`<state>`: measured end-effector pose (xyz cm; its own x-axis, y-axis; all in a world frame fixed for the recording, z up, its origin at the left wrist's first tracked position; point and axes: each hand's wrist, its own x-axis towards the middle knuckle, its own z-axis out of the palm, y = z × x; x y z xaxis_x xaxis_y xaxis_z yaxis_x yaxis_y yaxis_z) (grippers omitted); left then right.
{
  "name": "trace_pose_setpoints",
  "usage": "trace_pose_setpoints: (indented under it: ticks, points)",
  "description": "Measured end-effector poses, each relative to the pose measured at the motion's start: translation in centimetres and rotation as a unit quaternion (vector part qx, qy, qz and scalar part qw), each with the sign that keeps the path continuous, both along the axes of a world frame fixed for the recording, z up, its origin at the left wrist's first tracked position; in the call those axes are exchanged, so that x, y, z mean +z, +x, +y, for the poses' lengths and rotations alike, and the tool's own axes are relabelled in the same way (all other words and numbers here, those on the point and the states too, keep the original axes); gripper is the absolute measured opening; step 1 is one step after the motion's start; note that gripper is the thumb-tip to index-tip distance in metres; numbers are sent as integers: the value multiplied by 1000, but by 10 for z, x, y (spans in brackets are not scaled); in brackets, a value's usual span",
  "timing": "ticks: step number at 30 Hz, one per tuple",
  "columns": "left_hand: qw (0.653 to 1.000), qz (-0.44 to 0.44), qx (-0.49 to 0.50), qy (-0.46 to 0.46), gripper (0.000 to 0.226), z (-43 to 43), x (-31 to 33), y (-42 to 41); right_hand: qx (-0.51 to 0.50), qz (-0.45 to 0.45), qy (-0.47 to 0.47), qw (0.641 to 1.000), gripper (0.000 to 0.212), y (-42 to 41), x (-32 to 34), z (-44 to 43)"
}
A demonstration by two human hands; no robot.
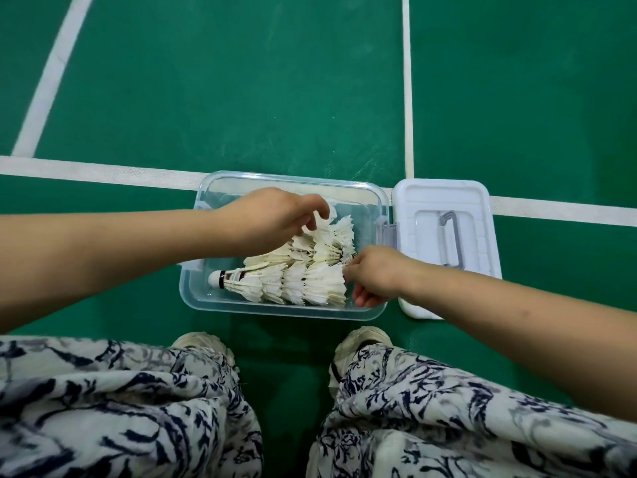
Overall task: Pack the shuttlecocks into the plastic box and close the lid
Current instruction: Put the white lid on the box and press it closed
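A clear plastic box stands open on the green court floor. Inside lie two nested rows of white feather shuttlecocks: a near row with its black-banded cork tip pointing left, and a far row. My left hand reaches over the far row, its curled fingers on the feathers at that row's right end. My right hand is at the right end of the near row, fingers curled against the feathers. The white lid with a grey handle lies flat on the floor just right of the box.
White court lines run behind the box and away from me. My two light shoes and patterned trouser legs are just in front of the box's near edge.
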<state>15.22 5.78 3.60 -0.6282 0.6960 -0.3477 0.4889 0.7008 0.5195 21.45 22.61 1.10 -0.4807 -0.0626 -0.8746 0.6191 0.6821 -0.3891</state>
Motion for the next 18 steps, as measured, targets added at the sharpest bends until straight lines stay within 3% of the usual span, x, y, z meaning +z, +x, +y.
trace_pose_setpoints:
  ticks: [7, 11, 18]
  points:
    - [995, 76, -58, 8, 25, 43, 26, 1, -9, 132, 9, 991, 18, -10, 34, 20]
    - [990, 103, -87, 32, 27, 77, 32, -5, -56, 213, 21, 975, 26, -18, 45, 42]
    - [992, 75, -102, -4, 30, 112, 18, -9, -133, 209, 134, 960, 26, -21, 9, 105]
